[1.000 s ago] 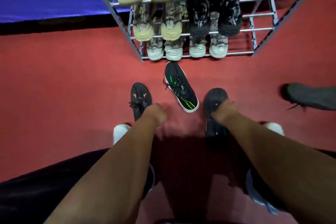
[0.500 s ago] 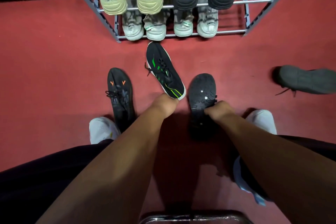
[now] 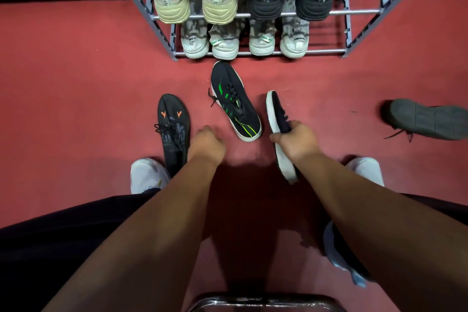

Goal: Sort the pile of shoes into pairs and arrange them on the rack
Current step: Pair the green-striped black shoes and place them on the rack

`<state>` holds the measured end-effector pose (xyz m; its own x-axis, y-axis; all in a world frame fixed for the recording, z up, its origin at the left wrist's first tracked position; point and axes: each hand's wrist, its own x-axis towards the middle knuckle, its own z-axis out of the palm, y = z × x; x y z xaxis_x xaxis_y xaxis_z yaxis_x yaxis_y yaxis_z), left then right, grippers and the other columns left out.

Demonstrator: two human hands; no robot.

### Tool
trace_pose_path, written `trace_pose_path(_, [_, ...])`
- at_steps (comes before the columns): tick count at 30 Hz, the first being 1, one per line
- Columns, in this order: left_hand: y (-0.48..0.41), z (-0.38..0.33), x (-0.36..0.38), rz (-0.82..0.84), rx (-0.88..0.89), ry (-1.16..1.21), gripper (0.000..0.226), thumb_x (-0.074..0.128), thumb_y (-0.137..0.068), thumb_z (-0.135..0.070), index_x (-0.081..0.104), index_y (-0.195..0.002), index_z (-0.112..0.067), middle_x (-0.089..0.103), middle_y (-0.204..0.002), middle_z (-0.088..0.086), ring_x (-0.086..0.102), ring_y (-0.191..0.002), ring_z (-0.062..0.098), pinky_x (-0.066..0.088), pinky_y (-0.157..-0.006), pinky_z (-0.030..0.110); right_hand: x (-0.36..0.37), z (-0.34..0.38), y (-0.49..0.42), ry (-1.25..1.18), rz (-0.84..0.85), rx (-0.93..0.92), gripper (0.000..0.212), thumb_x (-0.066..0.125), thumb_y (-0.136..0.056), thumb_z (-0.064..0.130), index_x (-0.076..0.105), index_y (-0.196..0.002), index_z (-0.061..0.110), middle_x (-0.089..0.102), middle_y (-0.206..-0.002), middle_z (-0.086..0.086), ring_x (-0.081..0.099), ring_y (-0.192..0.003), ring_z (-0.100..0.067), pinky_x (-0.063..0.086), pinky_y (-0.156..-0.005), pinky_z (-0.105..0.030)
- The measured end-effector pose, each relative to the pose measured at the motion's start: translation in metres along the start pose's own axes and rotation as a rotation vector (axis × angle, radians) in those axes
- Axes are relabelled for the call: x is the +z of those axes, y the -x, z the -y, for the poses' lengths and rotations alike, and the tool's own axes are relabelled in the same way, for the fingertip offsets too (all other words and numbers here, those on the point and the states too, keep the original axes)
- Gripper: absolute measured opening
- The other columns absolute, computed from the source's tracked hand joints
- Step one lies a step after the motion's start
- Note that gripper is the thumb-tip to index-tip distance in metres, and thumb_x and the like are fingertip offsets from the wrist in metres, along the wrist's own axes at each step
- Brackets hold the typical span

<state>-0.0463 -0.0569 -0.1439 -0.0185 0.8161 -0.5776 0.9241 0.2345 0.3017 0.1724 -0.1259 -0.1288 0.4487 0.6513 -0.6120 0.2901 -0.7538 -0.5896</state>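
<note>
My right hand [image 3: 295, 140] grips a black shoe with a white sole [image 3: 277, 121], turned on its side just above the red floor. My left hand [image 3: 207, 143] hovers with curled fingers over the floor, holding nothing, between a black shoe with orange marks [image 3: 172, 126] and a black shoe with green stripes [image 3: 234, 101]. The green-striped shoe lies in front of the metal rack [image 3: 253, 52]. A dark grey shoe [image 3: 428, 119] lies sole up at the far right. The rack holds tan, black and pale grey pairs on its lower shelves.
My own white sneakers [image 3: 147, 175] [image 3: 364, 170] stand on the floor at either side. A metal stool frame [image 3: 263, 301] shows at the bottom edge. The right part of the rack's lowest shelf [image 3: 326, 40] holds nothing. A blue wall runs behind.
My right hand has turned the white-soled shoe from sole up onto its side and lifted it. My left hand has drawn back from the green-striped shoe's heel.
</note>
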Motion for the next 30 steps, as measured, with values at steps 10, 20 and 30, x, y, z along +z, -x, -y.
trace_pose_path(10, [0.003,0.068,-0.011,-0.237,-0.270,-0.226,0.062,0.068,-0.085,-0.033,0.041,-0.133,-0.003,0.043,-0.136,0.018,0.045,-0.124,0.039,0.042,-0.103,0.045,0.030,-0.018,0.015,0.677,-0.036,-0.106,0.072,0.075,-0.080,0.046,0.051,-0.139,0.014,0.048,-0.136,-0.015,0.047,-0.126,-0.039,0.038,-0.110,-0.044])
trace_pose_path(20, [-0.026,0.088,-0.014,-0.090,-0.282,-0.120,0.092,0.085,-0.076,-0.046,0.036,-0.134,0.005,0.054,-0.138,0.024,0.051,-0.132,0.044,0.040,-0.110,0.045,0.035,-0.048,0.010,0.597,-0.008,-0.002,0.115,0.080,-0.080,0.054,0.010,-0.165,0.021,0.043,-0.137,-0.021,0.055,-0.119,-0.047,0.048,-0.099,-0.051])
trace_pose_path(30, [-0.016,-0.010,0.002,-0.211,0.103,-0.040,0.056,0.065,-0.091,-0.033,0.045,-0.132,-0.002,0.050,-0.134,0.020,0.053,-0.121,0.042,0.045,-0.099,0.048,0.007,-0.035,-0.018,0.582,-0.143,-0.042,0.114,0.087,-0.073,0.051,0.028,-0.155,-0.002,0.045,-0.144,-0.020,0.046,-0.133,-0.042,0.039,-0.112,-0.047])
